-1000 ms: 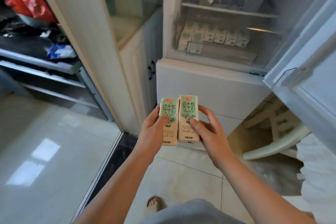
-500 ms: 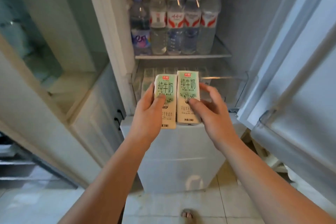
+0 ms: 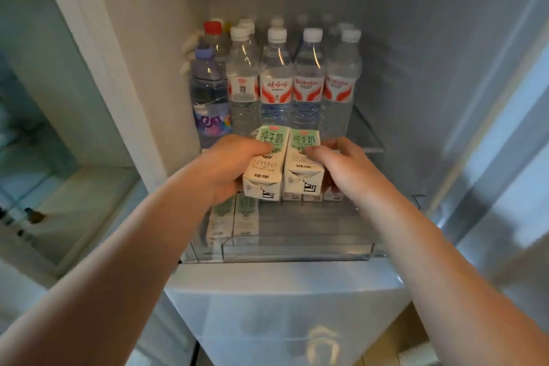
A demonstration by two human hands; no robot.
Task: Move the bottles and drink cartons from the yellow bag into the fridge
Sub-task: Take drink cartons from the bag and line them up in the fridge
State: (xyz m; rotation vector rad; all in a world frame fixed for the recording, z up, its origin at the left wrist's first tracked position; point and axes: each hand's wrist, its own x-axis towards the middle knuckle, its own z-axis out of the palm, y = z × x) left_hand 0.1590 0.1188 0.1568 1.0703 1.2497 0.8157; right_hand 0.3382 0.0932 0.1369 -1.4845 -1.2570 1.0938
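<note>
The fridge (image 3: 416, 68) stands open, and the person reaches both arms into it. The left hand (image 3: 228, 163) grips the left carton (image 3: 266, 163), thumb laid across its printed front and fingers wrapped round its far side. The right hand (image 3: 347, 166) holds the right carton (image 3: 303, 169) the same way, thumb on the front. The two green-and-cream milk cartons are pressed side by side, tops tilted away, just above the clear drawer (image 3: 297, 249) and right in front of the shelf.

That drawer already holds milk. Two stored cartons (image 3: 234, 217) lie at its left end, and a row of carton ends (image 3: 312, 196) peeps out beneath the held pair. Whether the held cartons touch that row is hard to tell from here.

On the glass shelf (image 3: 365, 134) above, water bottles (image 3: 276, 86) with white caps and red-and-white labels stand upright in close ranks, several rows deep. At the left end stands a purple-labelled bottle (image 3: 209, 98), with a red-capped bottle (image 3: 213, 28) behind it.

The fridge door (image 3: 505, 157) hangs open at the right, and below the drawer the white lower compartment front (image 3: 282, 306) is closed.
</note>
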